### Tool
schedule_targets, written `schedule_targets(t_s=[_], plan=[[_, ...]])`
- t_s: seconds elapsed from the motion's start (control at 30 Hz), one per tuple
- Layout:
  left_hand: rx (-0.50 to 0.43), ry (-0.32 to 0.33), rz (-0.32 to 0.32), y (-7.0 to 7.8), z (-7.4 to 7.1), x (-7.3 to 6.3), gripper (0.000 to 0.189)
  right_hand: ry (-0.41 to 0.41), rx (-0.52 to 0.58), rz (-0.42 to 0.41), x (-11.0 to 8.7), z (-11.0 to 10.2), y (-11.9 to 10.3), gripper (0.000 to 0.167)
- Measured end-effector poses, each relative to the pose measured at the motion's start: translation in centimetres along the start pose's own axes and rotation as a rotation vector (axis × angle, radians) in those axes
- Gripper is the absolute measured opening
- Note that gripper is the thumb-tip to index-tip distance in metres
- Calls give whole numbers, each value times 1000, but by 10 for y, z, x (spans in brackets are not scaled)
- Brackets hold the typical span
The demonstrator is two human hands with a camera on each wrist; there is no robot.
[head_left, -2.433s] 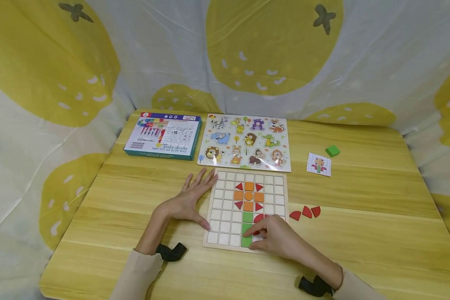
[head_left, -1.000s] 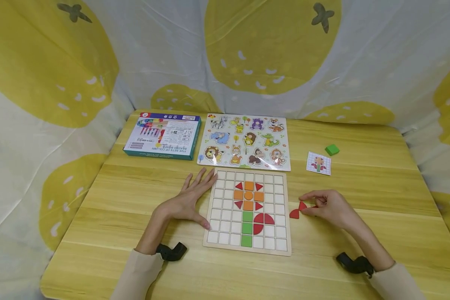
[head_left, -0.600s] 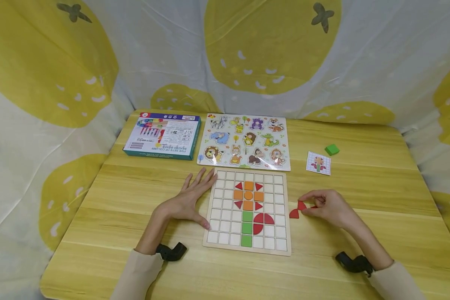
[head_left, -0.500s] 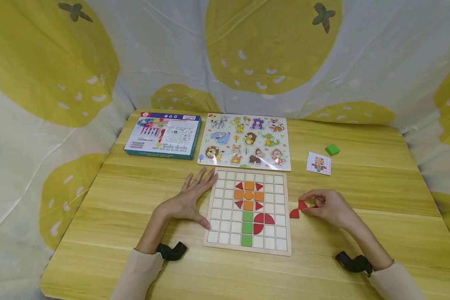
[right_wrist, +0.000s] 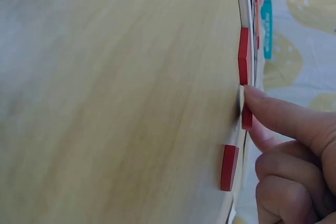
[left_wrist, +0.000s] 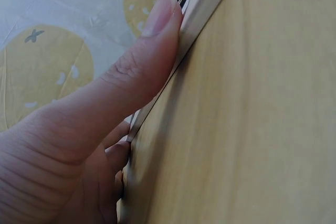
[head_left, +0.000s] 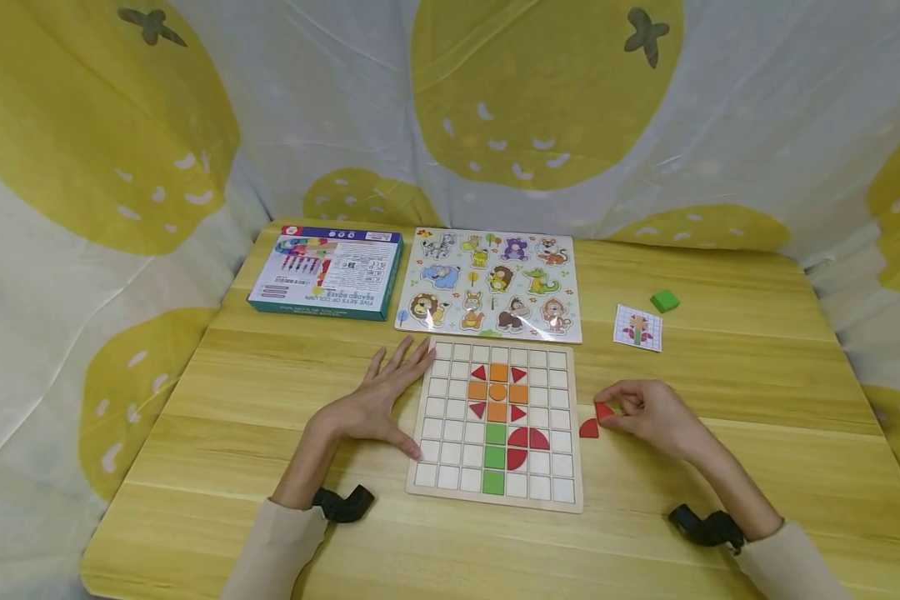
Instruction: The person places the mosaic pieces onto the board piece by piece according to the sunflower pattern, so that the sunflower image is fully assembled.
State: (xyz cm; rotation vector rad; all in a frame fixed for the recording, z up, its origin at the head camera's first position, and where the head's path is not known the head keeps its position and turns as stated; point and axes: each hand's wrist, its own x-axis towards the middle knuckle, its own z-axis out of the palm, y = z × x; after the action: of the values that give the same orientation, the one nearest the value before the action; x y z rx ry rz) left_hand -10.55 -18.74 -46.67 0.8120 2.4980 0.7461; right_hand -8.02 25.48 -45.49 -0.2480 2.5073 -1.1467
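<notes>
My left hand (head_left: 375,408) spreads its fingers along the left edge of the wooden grid board (head_left: 429,367), thumb and fingertips touching it; the left wrist view shows the thumb (left_wrist: 163,24) against that edge. On the board sit orange squares (head_left: 498,372), an orange circle (head_left: 497,392), red triangles (head_left: 518,375), green squares (head_left: 494,458) and several red quarter-circles (head_left: 517,458). Right of the board, my right hand (head_left: 656,412) pinches a red quarter-circle piece (head_left: 603,410) between thumb and forefinger. Beside it lies another quarter-circle (head_left: 588,428); a third piece (right_wrist: 229,168) shows only in the right wrist view.
A small pattern card (head_left: 638,327) and a green block (head_left: 664,301) lie at the back right. Behind the grid board is an animal puzzle board (head_left: 487,283), with a flat cardboard box (head_left: 326,271) to its left. A patterned curtain (head_left: 375,100) surrounds the table (head_left: 345,550).
My right hand has gone from the lower board, over the green squares, rightward to the loose red pieces, and now pinches one, slightly turned. My left hand has stayed put.
</notes>
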Motion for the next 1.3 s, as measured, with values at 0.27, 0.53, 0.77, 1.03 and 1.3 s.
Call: schedule_targets(t_s=[0.27,0.53,0.77,1.03,1.3], plan=[[-4,-2,-2,1,-1,0,146,67,48,16,3,12,-22,28],[1,4,1,0,-1,-1,146,-35,122,-14,19,60,-78,25],[0,4,1,2,-1,-1,145,-128,107,-86,32,102,-105,20],[4,-8,-11,2,-1,1,145,-106,85,-41,38,116,-113,22],[-1,-4,-6,0,-1,2,145,-93,100,-52,40,105,-108,21]])
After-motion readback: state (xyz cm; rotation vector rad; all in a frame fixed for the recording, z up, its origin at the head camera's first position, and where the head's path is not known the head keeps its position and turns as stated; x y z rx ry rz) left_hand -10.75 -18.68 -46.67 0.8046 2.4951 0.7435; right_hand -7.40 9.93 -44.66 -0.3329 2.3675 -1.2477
